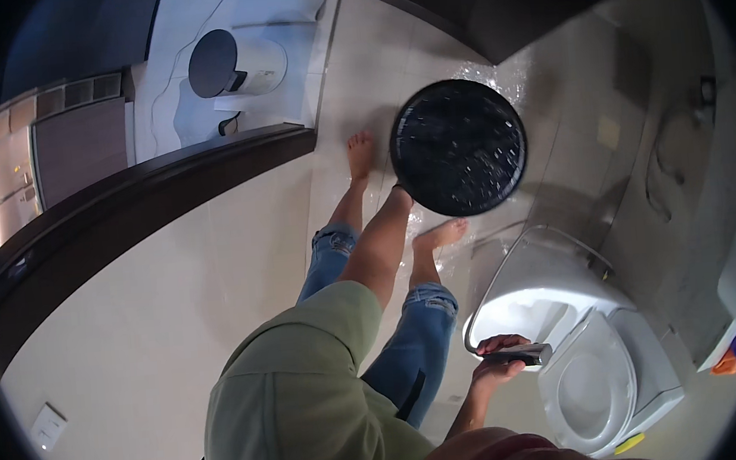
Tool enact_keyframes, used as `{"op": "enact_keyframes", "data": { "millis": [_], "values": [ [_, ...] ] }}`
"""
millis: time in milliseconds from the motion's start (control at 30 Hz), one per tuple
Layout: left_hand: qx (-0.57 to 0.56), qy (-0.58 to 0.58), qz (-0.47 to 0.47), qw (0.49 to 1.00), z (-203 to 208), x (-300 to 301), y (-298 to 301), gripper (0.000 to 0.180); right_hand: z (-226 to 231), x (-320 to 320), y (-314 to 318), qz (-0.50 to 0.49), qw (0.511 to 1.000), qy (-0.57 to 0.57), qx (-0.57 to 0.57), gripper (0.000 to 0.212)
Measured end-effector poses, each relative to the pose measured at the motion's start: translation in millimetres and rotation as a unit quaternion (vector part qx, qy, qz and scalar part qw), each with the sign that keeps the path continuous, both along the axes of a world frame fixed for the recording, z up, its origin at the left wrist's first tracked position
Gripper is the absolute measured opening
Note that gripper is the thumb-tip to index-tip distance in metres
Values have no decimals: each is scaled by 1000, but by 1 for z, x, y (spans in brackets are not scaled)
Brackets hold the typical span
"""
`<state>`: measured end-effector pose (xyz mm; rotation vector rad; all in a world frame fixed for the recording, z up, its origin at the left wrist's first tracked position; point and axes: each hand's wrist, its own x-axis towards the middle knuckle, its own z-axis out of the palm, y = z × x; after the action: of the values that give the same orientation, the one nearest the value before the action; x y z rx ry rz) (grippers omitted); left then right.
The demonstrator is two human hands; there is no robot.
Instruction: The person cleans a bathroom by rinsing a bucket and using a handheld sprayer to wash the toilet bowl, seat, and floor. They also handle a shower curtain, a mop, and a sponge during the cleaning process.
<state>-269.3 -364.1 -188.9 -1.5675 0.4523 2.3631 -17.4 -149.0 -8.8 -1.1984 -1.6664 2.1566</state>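
Nearest, towards 5 o'clock from the middle of the view, the right hand (502,368) has its grip closed around a silver handheld sprayer (529,355); no water jet can be made out at its nozzle. A grey hose (541,228) arches past the toilet (604,324), which sits at 4 o'clock with its lid raised.

Farther out, the left arm reaches up to the black round bucket (458,148) at 2 o'clock. The left hand (404,198) is at the bucket's 8 o'clock edge, but its fingers are hidden, so I cannot tell how its grip is set.

As for progress, the bucket's dark face is already wet, streaked with bright droplets, and water gleams on the tiled floor (354,49) around it. The bucket has not been let go, nor the sprayer put down; how much rinsing remains cannot be judged.

Farthest, at 11 o'clock, stands a white cylindrical bin (267,65) with a dark lid.
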Motion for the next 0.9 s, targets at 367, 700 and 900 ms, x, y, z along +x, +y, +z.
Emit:
{"op": "enact_keyframes", "data": {
  "millis": [367, 700, 900],
  "values": [
    [-85, -103, 174, 976, -184, -109, -197, 25, -72, -80, -142, 243, 932, -215, 165, 62],
    [29, 18, 209, 977, -319, -125, -257, 68, -102, -176, -192, 342, 888, -264, 158, 44],
    [-263, 166, 247, 918, -395, -242, -397, 67, -101, -211, -168, 392, 847, -285, 218, 45]
  ]
}}
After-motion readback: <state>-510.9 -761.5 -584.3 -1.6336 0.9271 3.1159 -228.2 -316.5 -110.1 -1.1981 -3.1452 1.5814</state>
